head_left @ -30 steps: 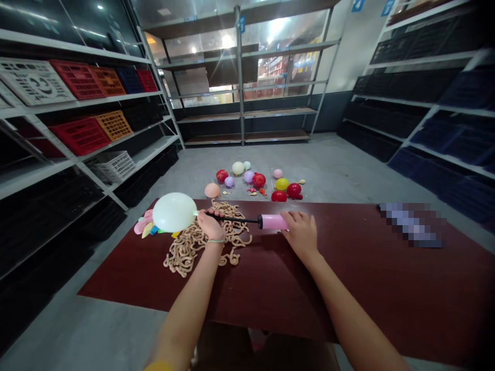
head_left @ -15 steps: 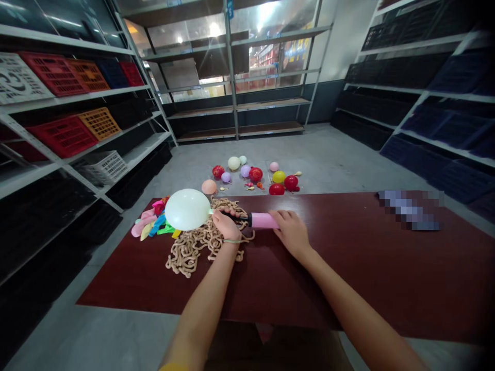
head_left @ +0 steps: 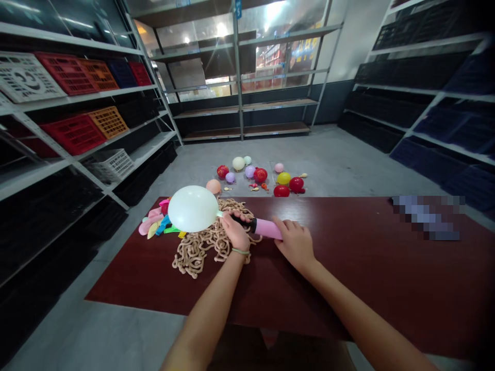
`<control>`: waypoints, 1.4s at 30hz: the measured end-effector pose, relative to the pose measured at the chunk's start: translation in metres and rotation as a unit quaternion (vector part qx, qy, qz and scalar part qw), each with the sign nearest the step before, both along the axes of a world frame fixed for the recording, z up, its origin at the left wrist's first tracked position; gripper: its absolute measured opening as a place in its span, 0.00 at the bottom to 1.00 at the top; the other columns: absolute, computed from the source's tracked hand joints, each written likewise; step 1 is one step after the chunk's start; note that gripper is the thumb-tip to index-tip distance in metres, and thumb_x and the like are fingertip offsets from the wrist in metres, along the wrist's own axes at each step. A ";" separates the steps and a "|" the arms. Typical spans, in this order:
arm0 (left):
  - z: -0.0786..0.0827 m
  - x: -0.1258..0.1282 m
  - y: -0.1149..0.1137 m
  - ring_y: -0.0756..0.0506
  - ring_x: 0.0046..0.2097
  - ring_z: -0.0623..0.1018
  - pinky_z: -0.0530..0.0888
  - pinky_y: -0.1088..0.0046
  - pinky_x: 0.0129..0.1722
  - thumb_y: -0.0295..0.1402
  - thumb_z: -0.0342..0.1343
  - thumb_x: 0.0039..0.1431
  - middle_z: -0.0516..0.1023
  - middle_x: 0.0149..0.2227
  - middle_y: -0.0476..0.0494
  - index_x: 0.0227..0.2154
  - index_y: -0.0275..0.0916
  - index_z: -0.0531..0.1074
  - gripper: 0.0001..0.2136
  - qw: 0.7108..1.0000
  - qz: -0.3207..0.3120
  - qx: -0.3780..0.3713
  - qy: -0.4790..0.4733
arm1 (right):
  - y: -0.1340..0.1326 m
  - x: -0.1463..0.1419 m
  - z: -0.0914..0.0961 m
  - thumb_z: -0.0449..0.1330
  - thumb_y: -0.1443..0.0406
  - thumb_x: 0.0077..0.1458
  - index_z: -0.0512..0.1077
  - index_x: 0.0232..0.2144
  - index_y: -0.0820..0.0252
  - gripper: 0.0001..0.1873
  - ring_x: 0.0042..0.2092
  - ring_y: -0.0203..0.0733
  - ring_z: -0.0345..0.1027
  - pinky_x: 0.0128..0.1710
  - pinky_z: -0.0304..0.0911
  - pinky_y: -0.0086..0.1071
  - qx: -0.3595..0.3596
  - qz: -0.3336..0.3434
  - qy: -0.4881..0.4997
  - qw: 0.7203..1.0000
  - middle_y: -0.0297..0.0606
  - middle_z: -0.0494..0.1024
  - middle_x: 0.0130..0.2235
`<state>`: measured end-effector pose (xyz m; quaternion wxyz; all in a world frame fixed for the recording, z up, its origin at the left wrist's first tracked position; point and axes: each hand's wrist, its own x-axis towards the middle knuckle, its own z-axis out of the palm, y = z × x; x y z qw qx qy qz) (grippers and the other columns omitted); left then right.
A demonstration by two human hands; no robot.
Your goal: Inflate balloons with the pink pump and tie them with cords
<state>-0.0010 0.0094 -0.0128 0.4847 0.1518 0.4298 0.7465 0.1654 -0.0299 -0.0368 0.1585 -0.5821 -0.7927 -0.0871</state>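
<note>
Pointing hand pump [head_left: 266,228] left (balloon [head_left: 192,208] attached)

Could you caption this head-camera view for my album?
Left hand holds a white balloon to a pink pump; right hand grips the pump.

readable text: none | blue tag [head_left: 238,9] on steel shelf upright [head_left: 236,62], top centre: too small to read | pixelated patch [head_left: 427,217] on dark red table [head_left: 348,288], right: blurred

A hand could pass over the bench [head_left: 386,288] toward the lower right; the pink hand pump [head_left: 266,228], inflated balloon [head_left: 192,208] and beige balloon tangle [head_left: 197,257] block the middle and left.
</note>
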 end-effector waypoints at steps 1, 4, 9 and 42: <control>0.000 0.007 0.000 0.52 0.22 0.63 0.66 0.75 0.24 0.40 0.41 0.64 0.58 0.23 0.53 0.28 0.43 0.54 0.10 1.000 0.008 0.016 -0.005 | 0.000 -0.001 -0.001 0.55 0.66 0.56 0.63 0.60 0.51 0.29 0.48 0.48 0.64 0.42 0.51 0.39 -0.001 0.017 0.001 1.000 0.40 0.75 0.48; 0.002 0.020 0.001 0.52 0.20 0.63 0.64 0.75 0.21 0.39 0.43 0.64 0.59 0.22 0.53 0.28 0.42 0.55 0.10 0.996 0.039 0.077 -0.019 | 0.005 0.008 -0.001 0.55 0.65 0.57 0.66 0.57 0.52 0.25 0.47 0.48 0.65 0.42 0.51 0.39 0.001 0.031 -0.011 0.999 0.40 0.76 0.47; 0.011 0.011 0.004 0.53 0.21 0.65 0.65 0.75 0.22 0.36 0.43 0.64 0.60 0.23 0.54 0.29 0.42 0.55 0.08 0.991 0.072 0.113 -0.013 | 0.024 0.044 0.000 0.58 0.64 0.55 0.68 0.53 0.57 0.22 0.49 0.51 0.63 0.50 0.51 0.43 0.045 -0.009 -0.016 0.999 0.44 0.75 0.49; -0.001 -0.011 0.015 0.52 0.20 0.63 0.63 0.75 0.21 0.32 0.42 0.60 0.59 0.22 0.54 0.27 0.42 0.56 0.06 0.988 0.120 0.085 -0.040 | 0.012 0.014 0.023 0.57 0.69 0.52 0.69 0.45 0.60 0.16 0.45 0.50 0.61 0.47 0.46 0.42 0.056 -0.034 -0.050 0.997 0.46 0.75 0.43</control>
